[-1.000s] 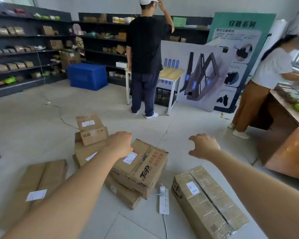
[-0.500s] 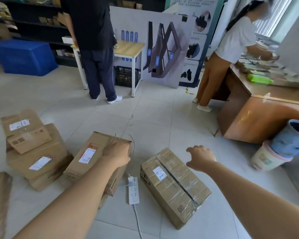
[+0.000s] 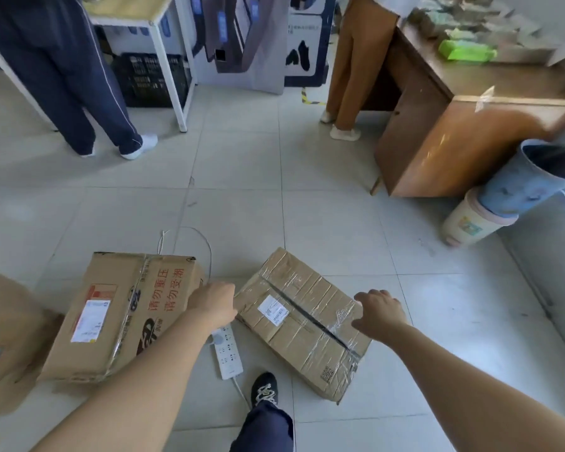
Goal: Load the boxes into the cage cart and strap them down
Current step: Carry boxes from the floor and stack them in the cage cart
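Cardboard, clear tape, a white label and a dark seam along the top identify the taped box, which lies slantwise on the tile floor at lower centre. The left hand sits at its left corner with fingers hidden, so its grip cannot be told. The right hand hovers at its right edge, fingers loosely bent and thumb apart. A larger printed box lies at lower left, with a power strip between the two. Open floor extends above both boxes to a wooden desk and stacked buckets at right.
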{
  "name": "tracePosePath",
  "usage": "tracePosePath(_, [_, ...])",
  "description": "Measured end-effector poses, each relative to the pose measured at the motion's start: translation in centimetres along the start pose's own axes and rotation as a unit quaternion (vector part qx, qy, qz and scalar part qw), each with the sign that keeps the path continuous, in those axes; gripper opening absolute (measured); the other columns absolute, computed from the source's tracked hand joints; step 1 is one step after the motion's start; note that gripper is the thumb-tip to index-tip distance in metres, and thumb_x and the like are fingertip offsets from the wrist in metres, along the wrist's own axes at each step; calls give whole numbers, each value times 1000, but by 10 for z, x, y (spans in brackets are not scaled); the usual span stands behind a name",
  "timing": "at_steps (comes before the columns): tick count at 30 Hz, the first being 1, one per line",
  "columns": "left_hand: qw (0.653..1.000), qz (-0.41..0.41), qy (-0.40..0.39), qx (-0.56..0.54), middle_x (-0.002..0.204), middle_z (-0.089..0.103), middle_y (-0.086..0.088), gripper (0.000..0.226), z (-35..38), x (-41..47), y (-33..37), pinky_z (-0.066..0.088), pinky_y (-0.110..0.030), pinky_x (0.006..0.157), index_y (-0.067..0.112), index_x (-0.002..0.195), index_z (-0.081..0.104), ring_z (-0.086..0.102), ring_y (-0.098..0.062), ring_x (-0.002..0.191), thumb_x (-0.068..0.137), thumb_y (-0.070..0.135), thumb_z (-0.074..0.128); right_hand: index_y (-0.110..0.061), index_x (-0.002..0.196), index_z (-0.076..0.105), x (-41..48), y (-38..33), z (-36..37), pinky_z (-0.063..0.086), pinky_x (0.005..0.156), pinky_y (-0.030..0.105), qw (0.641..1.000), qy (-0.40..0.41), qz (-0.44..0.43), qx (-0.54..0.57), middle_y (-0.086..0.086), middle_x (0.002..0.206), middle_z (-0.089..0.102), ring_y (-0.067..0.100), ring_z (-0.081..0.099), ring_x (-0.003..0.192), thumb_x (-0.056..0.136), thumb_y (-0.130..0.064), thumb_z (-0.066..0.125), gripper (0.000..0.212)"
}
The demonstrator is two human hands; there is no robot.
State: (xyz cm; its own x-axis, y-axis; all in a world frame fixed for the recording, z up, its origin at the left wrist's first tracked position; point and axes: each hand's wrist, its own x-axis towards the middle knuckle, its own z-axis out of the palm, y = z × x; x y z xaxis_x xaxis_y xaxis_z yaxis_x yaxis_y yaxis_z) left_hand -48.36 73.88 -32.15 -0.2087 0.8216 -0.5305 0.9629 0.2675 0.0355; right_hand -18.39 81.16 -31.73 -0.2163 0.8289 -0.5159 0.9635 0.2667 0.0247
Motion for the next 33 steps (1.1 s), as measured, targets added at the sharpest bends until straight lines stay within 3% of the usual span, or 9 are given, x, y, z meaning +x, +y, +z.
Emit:
tracePosePath(4, [999,21,-23,27,132,54,-3,41,7,67,7,47,-34,89,15,131,50,55,-25,118,94,30,53,-23,142,45,42,11,23,37,105,35,997,-35,49,48,3,137,51,23,41,131,88,-32,61,56])
tracePosePath(9, [997,35,-51,48,127,55,-4,35,39,134,19,46,-32,85,14,128,51,57,-25,114,96,28,54,-23,141,46,79,32,74,36,106,35,984,-85,119,105,3,139,50,24,40,132,89,-34,61,56])
tracePosePath(18, [993,23,-89,79,119,58,-4,30,153,260,21,50,-34,82,16,117,55,58,-27,109,91,31,59,-22,138,49,143,60,214,38,104,35,940,-163,229,194,4,135,53,25,42,130,87,-36,62,55])
tracePosePath(24, [990,11,-102,100,127,55,-5,41,228,341,14,47,-35,84,15,129,51,54,-28,116,92,32,58,-20,142,44,190,65,307,41,101,35,906,-194,286,245,8,136,52,28,45,128,87,-39,64,62])
tracePosePath(29, [992,-19,-91,88,139,46,-9,65,269,394,7,46,-40,92,11,142,34,46,-31,125,89,35,63,-5,132,44,222,71,371,46,96,40,831,-185,404,335,17,129,52,35,52,119,83,-46,67,68])
tracePosePath(33, [992,-54,-106,31,149,36,-16,96,291,421,1,41,-45,103,4,149,15,39,-35,133,82,42,71,0,112,58,240,74,413,49,75,34,737,-167,465,461,14,99,67,30,62,89,77,-49,75,63])
